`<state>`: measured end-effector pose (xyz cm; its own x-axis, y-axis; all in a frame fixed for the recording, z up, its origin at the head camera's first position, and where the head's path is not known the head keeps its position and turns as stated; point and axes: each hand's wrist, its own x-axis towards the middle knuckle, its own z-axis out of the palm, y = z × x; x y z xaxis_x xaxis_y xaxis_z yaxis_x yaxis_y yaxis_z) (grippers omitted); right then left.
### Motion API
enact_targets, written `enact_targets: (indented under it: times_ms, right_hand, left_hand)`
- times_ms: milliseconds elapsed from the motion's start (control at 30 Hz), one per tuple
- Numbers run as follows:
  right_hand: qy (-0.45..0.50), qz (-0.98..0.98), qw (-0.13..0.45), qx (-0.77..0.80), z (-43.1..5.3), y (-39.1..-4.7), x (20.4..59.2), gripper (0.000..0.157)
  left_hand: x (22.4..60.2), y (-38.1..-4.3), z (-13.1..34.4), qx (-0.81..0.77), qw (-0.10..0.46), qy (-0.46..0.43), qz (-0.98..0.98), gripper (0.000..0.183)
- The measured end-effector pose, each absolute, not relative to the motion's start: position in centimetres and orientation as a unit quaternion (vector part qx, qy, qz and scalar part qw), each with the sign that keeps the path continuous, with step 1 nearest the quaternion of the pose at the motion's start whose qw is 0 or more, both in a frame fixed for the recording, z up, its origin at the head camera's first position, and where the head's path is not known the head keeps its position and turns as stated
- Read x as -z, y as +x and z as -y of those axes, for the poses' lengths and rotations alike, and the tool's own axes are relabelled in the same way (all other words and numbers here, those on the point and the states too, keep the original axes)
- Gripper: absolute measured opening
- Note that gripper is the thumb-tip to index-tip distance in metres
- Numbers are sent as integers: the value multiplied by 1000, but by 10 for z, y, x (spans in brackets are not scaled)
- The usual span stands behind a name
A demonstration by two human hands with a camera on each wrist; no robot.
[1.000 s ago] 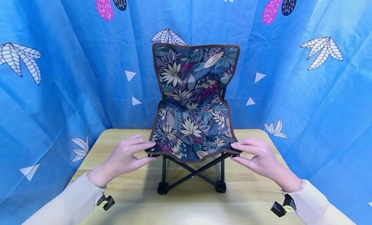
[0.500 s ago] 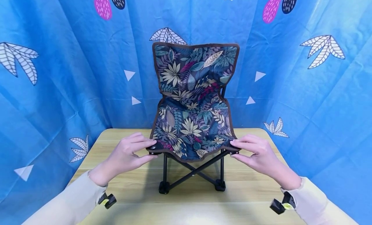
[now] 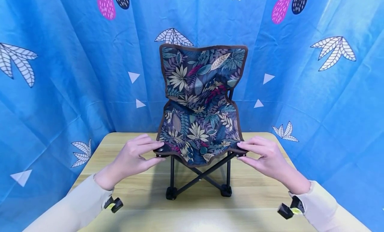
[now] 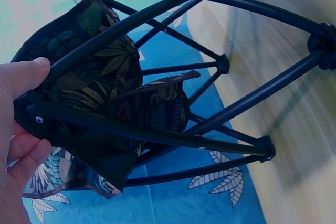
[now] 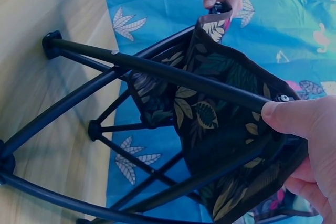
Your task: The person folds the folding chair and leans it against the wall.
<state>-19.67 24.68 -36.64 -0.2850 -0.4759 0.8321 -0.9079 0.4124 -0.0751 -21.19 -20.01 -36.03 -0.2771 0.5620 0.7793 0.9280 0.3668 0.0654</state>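
A small folding chair with a dark leaf-print fabric seat and back stands upright and unfolded on the wooden table, facing me. My left hand pinches the seat's front left corner, its thumb below and fingers on top. At the front right corner, my right hand grips in the same way. Black crossed legs with knobby feet show under the sagging front edge. Seen from below in the left wrist view, the thumb lies against the frame tube at the corner joint. The right wrist view shows the other thumb pressed beside a screw.
The light wooden table carries the chair near its middle. A blue patterned curtain surrounds the table at the back and both sides. Small black wrist cameras hang at both cuffs.
Both hands have moved slightly inward and up with the seat corners. The front feet stand a little closer together, and the chair back's left side has shifted slightly right.
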Motion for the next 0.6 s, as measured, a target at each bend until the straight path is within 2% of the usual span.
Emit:
enact_targets:
  times_ms: [167, 600]
  right_hand:
    - [467, 742, 391, -282, -245, -197, 363, 43]
    - [466, 741, 406, -261, -243, -199, 357, 46]
  left_hand:
    - [358, -212, 198, 270, 338, -494, 754, 38]
    - [351, -214, 191, 270, 351, -506, 740, 44]
